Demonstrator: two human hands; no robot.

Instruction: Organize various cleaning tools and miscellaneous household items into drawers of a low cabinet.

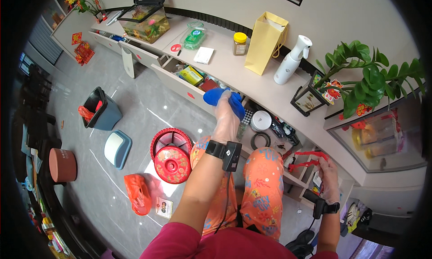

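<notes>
Judged step: drawer sorting | Left hand [224,109]: closed on blue cloth [213,96] at cluttered drawer [174,85] | Right hand [330,178]: pinching red cord [322,155] over compartmented drawer [294,179] | Next likely needs: lifting cord clear

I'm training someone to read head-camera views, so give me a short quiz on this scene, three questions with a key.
1. Which of the person's hands holds the blue cloth?
2. True or false: the yellow paper bag stands between the yellow-lidded jar and the white spray bottle.
3. Which of these is on the grey floor?
a) the fish tank
b) the orange plastic bag
c) the potted green plant

Key:
1. The left hand
2. True
3. b
</notes>
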